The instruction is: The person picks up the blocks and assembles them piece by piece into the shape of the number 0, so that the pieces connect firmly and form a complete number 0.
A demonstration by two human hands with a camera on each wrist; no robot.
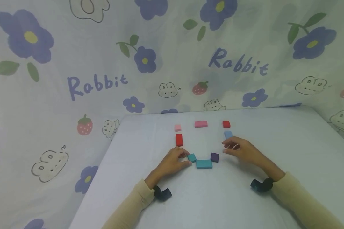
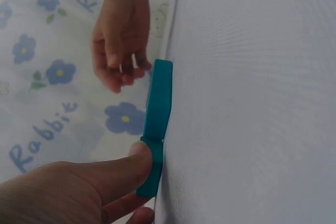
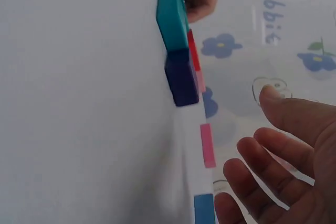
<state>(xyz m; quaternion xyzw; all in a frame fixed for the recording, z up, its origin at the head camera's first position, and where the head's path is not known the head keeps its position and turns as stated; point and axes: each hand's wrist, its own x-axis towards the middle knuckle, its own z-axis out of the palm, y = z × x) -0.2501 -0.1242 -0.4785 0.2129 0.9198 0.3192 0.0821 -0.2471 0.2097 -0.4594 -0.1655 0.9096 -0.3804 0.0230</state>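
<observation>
My left hand [image 1: 171, 162] pinches a small teal block [image 1: 192, 158] between thumb and fingers. In the left wrist view, the thumb presses on that block's side, and its end meets a longer teal block [image 2: 158, 98]. A dark purple block [image 1: 214, 157] stands at the right end of the long one, corner to corner. My right hand [image 1: 243, 152] hovers with relaxed, loosely bent fingers and holds nothing. Just beyond its fingers lies a light blue block [image 1: 228, 135], partly covered by the hand in the head view.
Farther back on the white table [image 1: 275, 136] lie a red oblong block [image 1: 179, 140], a small light pink block [image 1: 178, 128], a pink oblong block [image 1: 201, 124] and a small red block [image 1: 226, 124]. Together the blocks form a loose ring. A printed curtain [image 1: 172, 63] hangs behind.
</observation>
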